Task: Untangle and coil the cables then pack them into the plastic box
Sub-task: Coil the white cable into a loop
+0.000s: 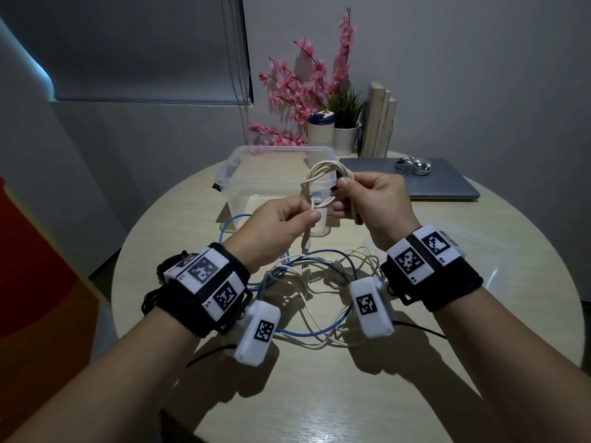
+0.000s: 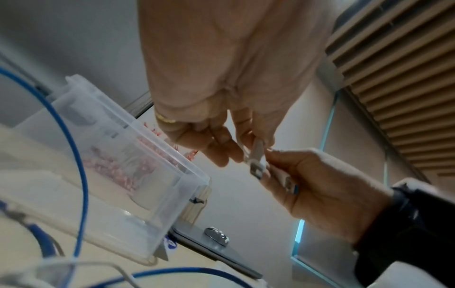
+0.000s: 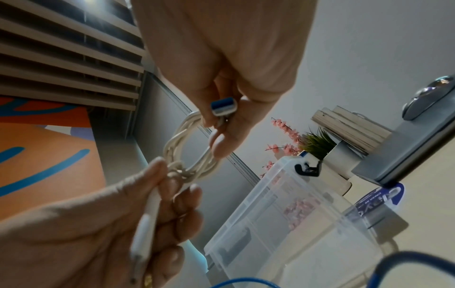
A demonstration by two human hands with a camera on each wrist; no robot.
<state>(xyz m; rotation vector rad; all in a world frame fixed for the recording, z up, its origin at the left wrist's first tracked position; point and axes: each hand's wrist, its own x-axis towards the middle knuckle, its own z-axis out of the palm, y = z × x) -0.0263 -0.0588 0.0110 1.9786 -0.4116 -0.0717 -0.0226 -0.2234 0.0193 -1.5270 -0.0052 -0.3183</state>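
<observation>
My right hand [image 1: 343,195] holds a coil of white cable [image 1: 326,174] in the air in front of the clear plastic box [image 1: 238,169]. A blue-tipped USB plug [image 3: 222,107] of that coil sits between its fingers. My left hand [image 1: 311,215] pinches the cable's loose end where it wraps round the coil, and the end plug [image 1: 306,246] hangs below. The right wrist view shows the wrapped coil [image 3: 187,148] between both hands. A tangle of blue and white cables [image 1: 315,282] lies on the table under my wrists.
The round table [image 1: 479,251] carries a closed grey laptop [image 1: 447,183] with a silver mouse [image 1: 413,165] at the back right. Behind the box stand a white cup [image 1: 320,132], potted plants and books. The box's lid [image 1: 511,260] lies at the right.
</observation>
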